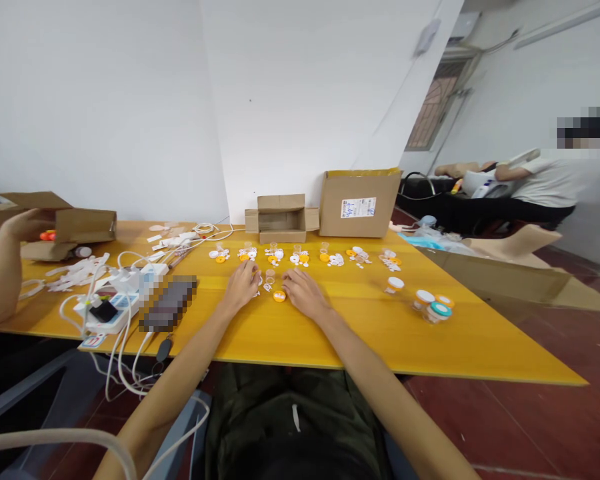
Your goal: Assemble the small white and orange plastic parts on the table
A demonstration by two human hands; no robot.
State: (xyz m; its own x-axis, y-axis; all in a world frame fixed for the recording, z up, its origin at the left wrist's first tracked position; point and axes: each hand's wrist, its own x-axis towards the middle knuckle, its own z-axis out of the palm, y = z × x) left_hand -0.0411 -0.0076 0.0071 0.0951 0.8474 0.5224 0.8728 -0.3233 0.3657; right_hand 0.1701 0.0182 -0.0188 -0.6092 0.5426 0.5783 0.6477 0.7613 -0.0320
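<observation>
On the table, my left hand has its fingers curled together at the left of a small clear jar. Small white pieces lie by its fingertips; whether it pinches one is too small to tell. My right hand is at the jar's right, fingers bent and drawn together, and anything in them is hidden. Between the hands, nearest to me, lies an orange lid. Behind them runs a row of similar groups: clear jars, orange lids and white pieces.
Closed jars, one with a teal lid, stand at the right. A small open carton and a big carton are at the back. Power strips, cables and a pixelated dark object lie left. Another person's arm reaches at far left.
</observation>
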